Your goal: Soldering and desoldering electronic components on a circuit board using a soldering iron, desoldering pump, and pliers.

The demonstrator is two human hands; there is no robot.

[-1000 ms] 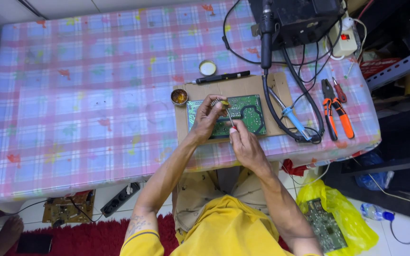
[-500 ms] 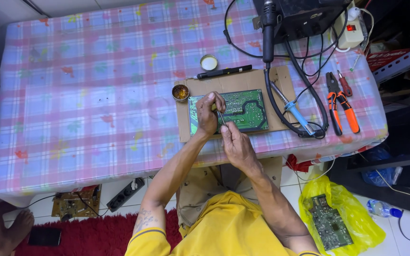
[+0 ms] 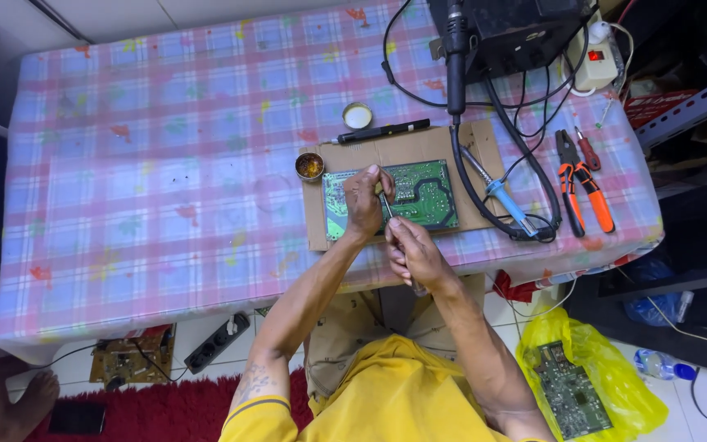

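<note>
A green circuit board (image 3: 419, 195) lies on a sheet of brown cardboard (image 3: 419, 147) on the checked tablecloth. My left hand (image 3: 365, 203) rests on the board's left half, fingers curled around the tip of a thin metal tool (image 3: 387, 205). My right hand (image 3: 413, 254) is just below the board near the table's front edge, closed around that tool's handle. The tool's tip touches the board near its middle.
A small open tin (image 3: 309, 166) sits left of the cardboard, its lid (image 3: 358, 115) and a black pen-like tool (image 3: 380, 132) behind. A blue-handled soldering iron (image 3: 501, 196), orange pliers (image 3: 576, 180), cables and a black station (image 3: 517, 33) stand right. Another person's foot (image 3: 10, 409) shows bottom left.
The view has shifted slightly. My hands stay on the board; the right hand has drawn a little lower toward the table's front edge, still gripping the tool.
</note>
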